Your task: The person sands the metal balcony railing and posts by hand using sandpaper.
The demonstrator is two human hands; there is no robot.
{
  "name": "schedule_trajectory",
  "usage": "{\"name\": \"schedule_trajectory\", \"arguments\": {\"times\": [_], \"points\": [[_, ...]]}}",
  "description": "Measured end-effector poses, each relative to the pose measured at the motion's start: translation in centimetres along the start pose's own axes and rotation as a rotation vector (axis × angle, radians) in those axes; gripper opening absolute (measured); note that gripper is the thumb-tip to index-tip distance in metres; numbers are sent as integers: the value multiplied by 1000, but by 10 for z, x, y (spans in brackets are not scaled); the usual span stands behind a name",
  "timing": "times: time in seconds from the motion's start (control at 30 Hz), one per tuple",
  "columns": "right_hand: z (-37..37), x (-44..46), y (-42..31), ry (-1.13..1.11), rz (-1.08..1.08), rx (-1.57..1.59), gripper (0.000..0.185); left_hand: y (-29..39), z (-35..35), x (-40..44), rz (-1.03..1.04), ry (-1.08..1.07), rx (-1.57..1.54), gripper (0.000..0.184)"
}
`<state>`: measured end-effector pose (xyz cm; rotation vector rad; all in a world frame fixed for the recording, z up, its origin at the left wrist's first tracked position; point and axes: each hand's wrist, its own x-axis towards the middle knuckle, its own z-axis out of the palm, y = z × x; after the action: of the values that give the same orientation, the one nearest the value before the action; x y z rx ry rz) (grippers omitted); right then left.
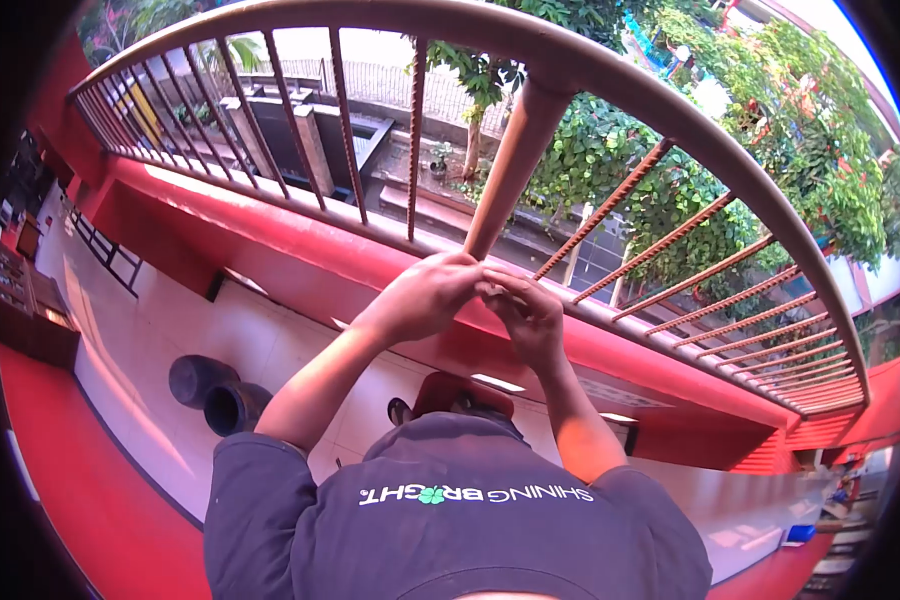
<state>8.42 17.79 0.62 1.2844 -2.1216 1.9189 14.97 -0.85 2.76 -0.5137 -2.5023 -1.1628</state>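
Observation:
My left hand (433, 295) and my right hand (526, 312) meet in front of my chest, just at the foot of the thick brown railing post (520, 160). The fingers of both are bent and pressed together, fingertips against fingertips. Whatever lies between them, if anything, is too small or hidden to make out. Behind the hands runs the bottom rail (570, 300) on a red ledge (270, 225); whether my fingers touch the post or rail I cannot tell.
The curved top rail (610, 55) and several ribbed bars (415, 140) stand ahead, with leafy plants (660, 220) beyond. Below are a red seat (495, 402) and two dark round containers (202, 380) on the pale floor (160, 320). Dark wooden furniture (45, 335) stands at left.

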Motion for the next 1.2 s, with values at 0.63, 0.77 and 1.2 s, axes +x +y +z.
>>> {"name": "schedule_trajectory", "arguments": {"times": [0.63, 0.77, 1.2], "points": [[-46, 110, 13, -480, -788, -1445, 43, -104, -50, 89, -206, 680, -101, 56], [-43, 129, -6, -230, -795, -1568, 54, -97, -54, 91, -146, 731, -163, 56], [-46, 134, -10, -215, -809, -1468, 71, -97, -51, 91, -111, 761, -202, 56]]}}
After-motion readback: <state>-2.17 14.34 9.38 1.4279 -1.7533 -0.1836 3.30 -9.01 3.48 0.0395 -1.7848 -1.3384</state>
